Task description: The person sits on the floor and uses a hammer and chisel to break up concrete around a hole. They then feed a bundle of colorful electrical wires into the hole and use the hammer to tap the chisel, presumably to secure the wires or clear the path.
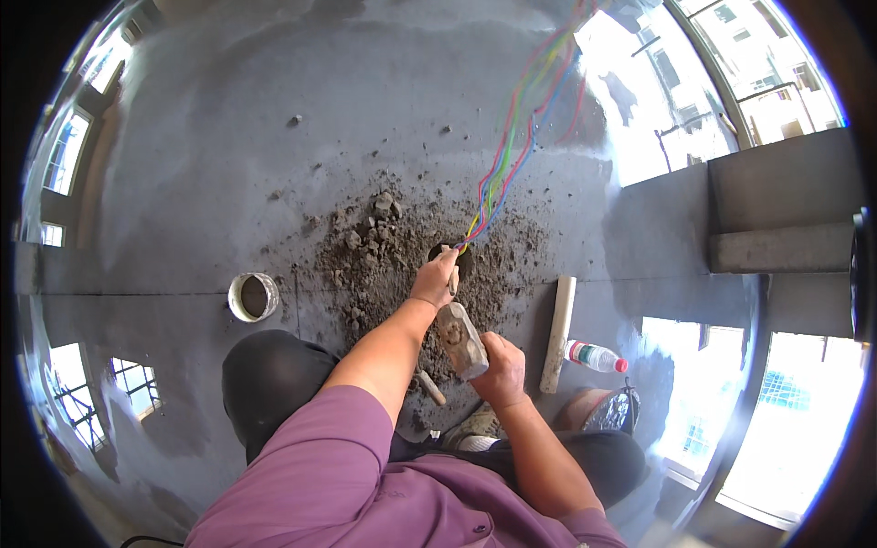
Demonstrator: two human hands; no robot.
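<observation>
My right hand [501,370] is closed on a club hammer, whose blocky grey, dirt-marked head [462,342] sits just left of the fingers. Its handle is mostly hidden. Further forward, my left hand [436,278] is closed beside a dark hole [448,251] in the floor; I cannot make out what it grips. Red, green, yellow and blue wires [498,173] rise from the hole, right by the left fingertips, and run toward the far right. Broken rubble and loose dirt [384,274] surround the hole. A short light-coloured stick or tool handle [431,388] lies near my feet.
A white tub [253,297] of grey material stands at the left. On the right lie a pale pipe [558,335] and a clear bottle with a red cap [596,356]. A bucket with shiny plastic [607,409] is near my right knee. Larger lumps [384,205] lie beyond the hole.
</observation>
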